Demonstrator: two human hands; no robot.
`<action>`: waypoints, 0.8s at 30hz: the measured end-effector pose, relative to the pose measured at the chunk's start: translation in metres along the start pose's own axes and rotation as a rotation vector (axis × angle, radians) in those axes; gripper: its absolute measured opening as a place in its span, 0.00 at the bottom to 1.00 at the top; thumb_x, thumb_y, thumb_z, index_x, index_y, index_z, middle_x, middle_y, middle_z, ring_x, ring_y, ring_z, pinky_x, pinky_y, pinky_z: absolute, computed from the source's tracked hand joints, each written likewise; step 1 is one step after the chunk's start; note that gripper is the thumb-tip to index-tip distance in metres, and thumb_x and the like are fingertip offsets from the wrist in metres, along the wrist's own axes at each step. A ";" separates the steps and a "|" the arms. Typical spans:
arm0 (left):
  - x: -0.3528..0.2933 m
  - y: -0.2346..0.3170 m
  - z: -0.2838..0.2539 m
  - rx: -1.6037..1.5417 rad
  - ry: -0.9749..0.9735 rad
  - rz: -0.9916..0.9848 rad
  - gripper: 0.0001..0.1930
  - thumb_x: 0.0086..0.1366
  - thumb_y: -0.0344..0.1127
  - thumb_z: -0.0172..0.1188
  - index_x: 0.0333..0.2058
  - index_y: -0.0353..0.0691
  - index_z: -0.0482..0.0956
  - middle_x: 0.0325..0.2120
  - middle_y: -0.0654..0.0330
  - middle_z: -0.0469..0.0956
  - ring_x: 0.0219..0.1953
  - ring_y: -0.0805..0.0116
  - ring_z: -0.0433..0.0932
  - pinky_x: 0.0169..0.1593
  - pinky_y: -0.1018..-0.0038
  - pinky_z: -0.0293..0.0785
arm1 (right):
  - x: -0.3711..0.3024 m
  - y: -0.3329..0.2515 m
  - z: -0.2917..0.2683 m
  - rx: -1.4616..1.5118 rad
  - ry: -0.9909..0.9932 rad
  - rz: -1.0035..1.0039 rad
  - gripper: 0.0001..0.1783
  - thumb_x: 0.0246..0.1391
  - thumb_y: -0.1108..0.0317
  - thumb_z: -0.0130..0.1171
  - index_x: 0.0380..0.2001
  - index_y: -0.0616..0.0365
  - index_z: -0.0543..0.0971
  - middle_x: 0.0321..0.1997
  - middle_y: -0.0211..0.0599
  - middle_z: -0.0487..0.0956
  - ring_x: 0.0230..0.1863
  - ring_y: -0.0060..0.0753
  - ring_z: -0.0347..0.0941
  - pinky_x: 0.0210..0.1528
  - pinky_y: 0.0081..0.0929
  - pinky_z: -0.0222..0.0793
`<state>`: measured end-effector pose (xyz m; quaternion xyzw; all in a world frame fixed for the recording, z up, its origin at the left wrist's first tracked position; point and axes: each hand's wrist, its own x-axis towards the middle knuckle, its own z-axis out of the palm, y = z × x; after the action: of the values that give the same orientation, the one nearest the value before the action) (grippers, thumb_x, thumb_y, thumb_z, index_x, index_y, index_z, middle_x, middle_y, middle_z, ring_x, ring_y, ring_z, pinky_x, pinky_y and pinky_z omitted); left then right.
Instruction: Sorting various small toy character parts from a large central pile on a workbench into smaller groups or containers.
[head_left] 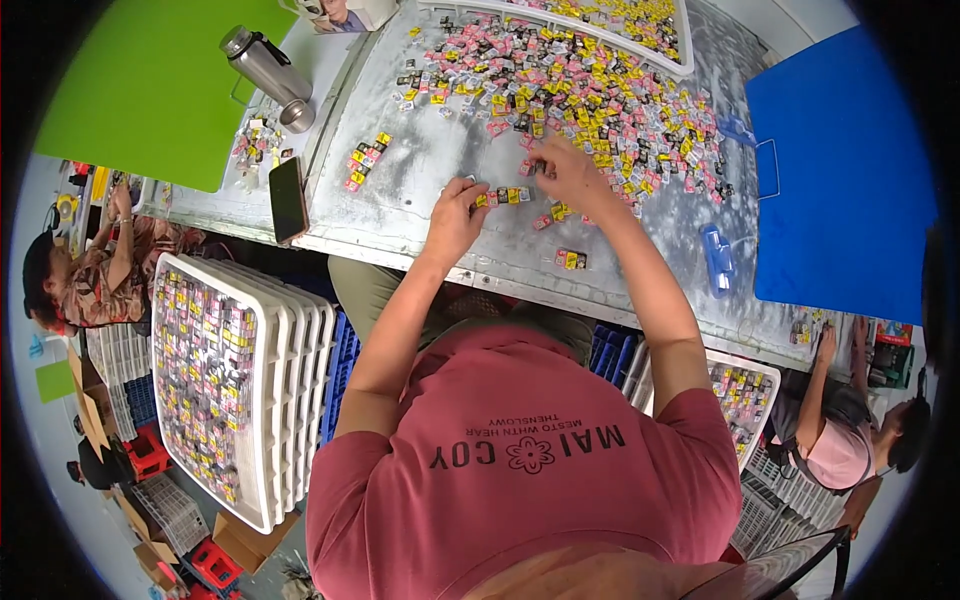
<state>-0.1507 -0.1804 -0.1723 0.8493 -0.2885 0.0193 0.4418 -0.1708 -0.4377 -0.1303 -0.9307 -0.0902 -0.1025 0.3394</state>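
Note:
On the grey metal table, a short row of small yellow, pink and black packets (505, 196) lies between my hands. My left hand (458, 212) is closed, its fingertips on the left end of this row. At the row's right end my right hand (572, 175) is closed, with a small packet (541, 168) at its fingertips. Just beyond spreads a large loose heap of the same packets (600, 100). A few packets (571, 259) lie nearer the table's front edge, and a small group (367, 161) sits off to the left.
A steel flask (265, 62) and a phone (287, 201) are on the left. A white tray (686, 45) stands at the back. Green (140, 90) and blue (840, 160) panels flank the table. Stacked white trays (262, 400) stand below left. Other people sit at both sides.

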 end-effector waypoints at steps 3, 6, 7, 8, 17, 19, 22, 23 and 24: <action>0.002 0.005 0.000 0.006 -0.019 -0.026 0.19 0.58 0.24 0.71 0.50 0.36 0.84 0.44 0.51 0.78 0.34 0.60 0.82 0.40 0.69 0.80 | -0.020 -0.002 0.007 -0.050 -0.091 -0.090 0.20 0.48 0.73 0.64 0.48 0.54 0.82 0.42 0.39 0.77 0.41 0.43 0.78 0.45 0.39 0.76; 0.003 0.006 0.000 0.027 -0.034 -0.027 0.19 0.58 0.25 0.71 0.50 0.36 0.85 0.44 0.51 0.78 0.34 0.60 0.82 0.40 0.69 0.80 | -0.026 -0.008 0.011 -0.128 -0.131 -0.140 0.22 0.48 0.74 0.64 0.50 0.55 0.81 0.45 0.40 0.77 0.44 0.48 0.78 0.48 0.42 0.76; 0.004 0.006 0.000 0.035 -0.043 -0.010 0.18 0.58 0.26 0.71 0.49 0.36 0.85 0.44 0.52 0.78 0.33 0.61 0.82 0.40 0.69 0.80 | -0.026 -0.009 0.012 -0.144 -0.156 -0.125 0.23 0.47 0.75 0.64 0.51 0.56 0.81 0.46 0.41 0.77 0.46 0.49 0.78 0.50 0.44 0.76; 0.005 0.005 0.001 0.036 -0.043 -0.009 0.18 0.58 0.26 0.71 0.49 0.36 0.85 0.44 0.52 0.78 0.33 0.61 0.82 0.40 0.69 0.80 | -0.026 -0.009 0.012 -0.143 -0.155 -0.125 0.23 0.47 0.75 0.64 0.51 0.56 0.81 0.46 0.41 0.77 0.46 0.49 0.78 0.50 0.44 0.76; 0.006 0.009 0.000 0.015 -0.056 -0.034 0.18 0.58 0.27 0.72 0.48 0.37 0.85 0.45 0.52 0.79 0.36 0.56 0.82 0.43 0.66 0.80 | -0.021 -0.003 0.005 0.042 -0.047 0.062 0.19 0.52 0.74 0.64 0.49 0.58 0.82 0.42 0.41 0.78 0.41 0.42 0.80 0.44 0.35 0.77; 0.006 0.008 -0.001 0.046 -0.021 0.023 0.18 0.58 0.27 0.72 0.48 0.37 0.85 0.45 0.52 0.79 0.36 0.58 0.82 0.42 0.67 0.80 | -0.013 -0.002 0.010 -0.024 0.033 0.029 0.16 0.52 0.72 0.65 0.46 0.57 0.83 0.41 0.41 0.78 0.42 0.43 0.80 0.44 0.37 0.77; 0.007 0.007 0.000 0.052 -0.021 0.030 0.18 0.58 0.27 0.72 0.48 0.37 0.85 0.45 0.53 0.78 0.35 0.60 0.81 0.41 0.68 0.80 | 0.000 -0.003 0.017 -0.140 0.058 -0.064 0.12 0.51 0.70 0.65 0.41 0.56 0.83 0.44 0.42 0.80 0.43 0.48 0.79 0.45 0.42 0.78; 0.007 0.007 0.001 0.052 -0.024 0.033 0.18 0.58 0.27 0.72 0.48 0.37 0.85 0.45 0.53 0.78 0.35 0.60 0.81 0.41 0.68 0.80 | 0.003 0.003 0.020 -0.140 0.061 -0.061 0.12 0.51 0.70 0.65 0.41 0.56 0.83 0.44 0.42 0.80 0.43 0.48 0.79 0.45 0.42 0.78; 0.008 0.008 0.002 0.026 -0.049 0.006 0.18 0.58 0.26 0.72 0.48 0.37 0.85 0.44 0.53 0.78 0.34 0.62 0.81 0.40 0.69 0.79 | 0.006 0.010 0.025 -0.139 0.066 -0.088 0.12 0.51 0.69 0.66 0.40 0.57 0.82 0.43 0.42 0.81 0.43 0.48 0.79 0.45 0.42 0.77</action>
<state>-0.1486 -0.1891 -0.1652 0.8543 -0.3014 0.0032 0.4235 -0.1595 -0.4284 -0.1536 -0.9432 -0.1123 -0.1541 0.2719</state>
